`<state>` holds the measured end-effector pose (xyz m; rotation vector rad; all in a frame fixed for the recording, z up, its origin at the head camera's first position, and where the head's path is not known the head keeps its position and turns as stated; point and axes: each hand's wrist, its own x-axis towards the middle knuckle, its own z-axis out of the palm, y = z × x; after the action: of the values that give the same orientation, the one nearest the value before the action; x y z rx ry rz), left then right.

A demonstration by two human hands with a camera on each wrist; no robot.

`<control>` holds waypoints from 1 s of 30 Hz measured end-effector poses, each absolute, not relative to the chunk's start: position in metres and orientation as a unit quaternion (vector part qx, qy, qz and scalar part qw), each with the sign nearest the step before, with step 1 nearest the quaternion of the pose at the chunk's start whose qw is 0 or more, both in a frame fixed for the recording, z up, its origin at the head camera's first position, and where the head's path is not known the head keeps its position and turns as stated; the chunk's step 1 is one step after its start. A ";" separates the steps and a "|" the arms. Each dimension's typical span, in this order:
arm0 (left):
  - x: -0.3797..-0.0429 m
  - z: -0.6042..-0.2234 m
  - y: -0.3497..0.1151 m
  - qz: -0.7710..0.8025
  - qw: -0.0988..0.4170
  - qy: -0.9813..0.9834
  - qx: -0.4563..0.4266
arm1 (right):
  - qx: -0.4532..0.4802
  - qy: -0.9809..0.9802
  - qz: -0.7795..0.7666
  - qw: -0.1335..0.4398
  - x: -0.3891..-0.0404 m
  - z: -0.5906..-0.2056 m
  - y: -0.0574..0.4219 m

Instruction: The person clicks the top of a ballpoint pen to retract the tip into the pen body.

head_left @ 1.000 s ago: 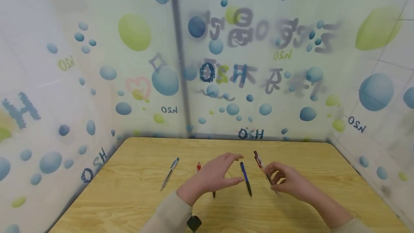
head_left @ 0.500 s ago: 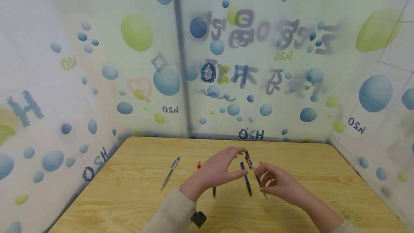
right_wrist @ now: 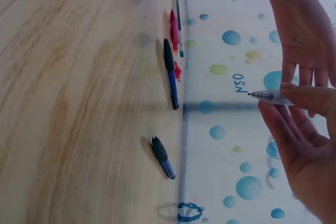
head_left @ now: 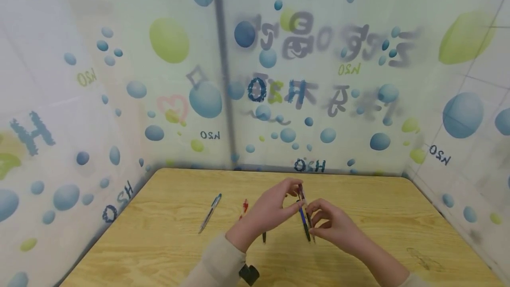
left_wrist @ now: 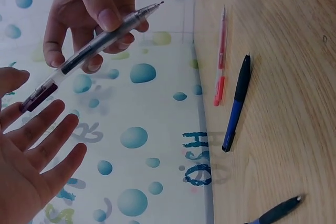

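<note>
My right hand (head_left: 334,223) pinches a clear-barrelled pen (left_wrist: 84,56) between thumb and fingers, above the table. It is tilted, with its pointed tip toward me and its dark maroon clip end away. My left hand (head_left: 268,205) is at that clip end. In the left wrist view, the index fingertip of the left hand (left_wrist: 37,166) touches or nearly touches the end, the thumb stands apart and the other fingers are spread. Below the held pen, a blue pen with a black grip (head_left: 303,220) lies on the table.
On the wooden table (head_left: 167,242), a clear pen with a light-blue end (head_left: 210,214) lies at left. A red pen (head_left: 244,207) and a black-tipped pen (head_left: 264,237) are partly behind my left hand. Another red pen (left_wrist: 221,59) lies at right. A bubble-patterned curtain (head_left: 271,145) borders the table.
My right hand has lifted the clear pen off the table and carried it left, to my left hand's fingers. The left hand has shifted slightly; the pens on the table stay put.
</note>
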<state>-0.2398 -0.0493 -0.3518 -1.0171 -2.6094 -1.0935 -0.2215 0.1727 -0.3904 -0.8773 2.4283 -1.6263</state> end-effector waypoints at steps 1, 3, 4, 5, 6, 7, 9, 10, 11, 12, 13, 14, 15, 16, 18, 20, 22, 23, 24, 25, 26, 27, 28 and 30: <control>-0.239 -0.352 -0.049 -0.374 0.065 -0.864 -0.331 | -0.283 0.795 -0.535 0.044 -0.221 -0.391 0.171; -0.238 -0.352 -0.046 -0.400 0.059 -0.858 -0.316 | -0.278 0.795 -0.538 0.039 -0.220 -0.392 0.169; -0.237 -0.352 -0.045 -0.416 0.059 -0.854 -0.308 | -0.277 0.795 -0.539 0.035 -0.219 -0.392 0.168; -0.237 -0.353 -0.043 -0.432 0.060 -0.849 -0.299 | -0.277 0.795 -0.539 0.031 -0.219 -0.393 0.168; -0.236 -0.353 -0.041 -0.448 0.062 -0.843 -0.290 | -0.279 0.793 -0.540 0.027 -0.219 -0.394 0.167; -0.235 -0.353 -0.040 -0.462 0.066 -0.838 -0.282 | -0.279 0.793 -0.541 0.022 -0.219 -0.394 0.166; -0.234 -0.354 -0.036 -0.487 0.077 -0.828 -0.266 | -0.279 0.793 -0.542 0.013 -0.219 -0.395 0.165; -0.234 -0.354 -0.035 -0.496 0.084 -0.824 -0.261 | -0.278 0.793 -0.542 0.009 -0.219 -0.395 0.164; -0.234 -0.355 -0.034 -0.505 0.088 -0.820 -0.256 | -0.275 0.793 -0.544 0.008 -0.218 -0.395 0.164; -0.234 -0.355 -0.033 -0.512 0.091 -0.816 -0.251 | -0.270 0.792 -0.547 0.008 -0.218 -0.395 0.163; -0.234 -0.356 -0.032 -0.518 0.094 -0.814 -0.245 | -0.265 0.792 -0.550 0.008 -0.218 -0.395 0.162; -0.234 -0.356 -0.031 -0.525 0.096 -0.811 -0.240 | -0.260 0.792 -0.553 0.009 -0.218 -0.394 0.161; -0.234 -0.356 -0.030 -0.530 0.099 -0.808 -0.236 | -0.254 0.792 -0.555 0.010 -0.218 -0.394 0.160; -0.234 -0.355 -0.029 -0.537 0.099 -0.806 -0.230 | -0.248 0.792 -0.558 0.011 -0.217 -0.393 0.160; -0.233 -0.354 -0.027 -0.550 0.099 -0.800 -0.219 | -0.233 0.794 -0.561 0.010 -0.216 -0.392 0.158; -0.232 -0.353 -0.025 -0.560 0.104 -0.794 -0.212 | -0.219 0.797 -0.562 0.004 -0.215 -0.392 0.157; -0.231 -0.352 -0.023 -0.572 0.108 -0.786 -0.207 | -0.212 0.797 -0.566 -0.003 -0.215 -0.392 0.156; -0.231 -0.352 -0.022 -0.577 0.114 -0.782 -0.206 | -0.210 0.797 -0.567 -0.007 -0.215 -0.392 0.154; -0.232 -0.352 -0.022 -0.581 0.121 -0.778 -0.205 | -0.209 0.795 -0.569 -0.009 -0.216 -0.392 0.153; -0.232 -0.352 -0.021 -0.584 0.126 -0.776 -0.204 | -0.209 0.794 -0.571 -0.010 -0.216 -0.392 0.151; -0.233 -0.352 -0.021 -0.587 0.131 -0.773 -0.202 | -0.210 0.791 -0.574 -0.010 -0.216 -0.392 0.150; -0.233 -0.353 -0.021 -0.590 0.136 -0.770 -0.203 | -0.212 0.789 -0.577 -0.011 -0.217 -0.392 0.148; -0.234 -0.353 -0.022 -0.592 0.139 -0.768 -0.202 | -0.211 0.787 -0.579 -0.010 -0.217 -0.392 0.147; -0.235 -0.353 -0.023 -0.598 0.139 -0.763 -0.201 | -0.212 0.783 -0.584 -0.008 -0.217 -0.393 0.144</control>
<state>-0.2347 -0.0228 -0.3534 -0.5821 -2.2060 -1.7297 -0.2166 0.1440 -0.3925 -0.6695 2.4743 -1.8450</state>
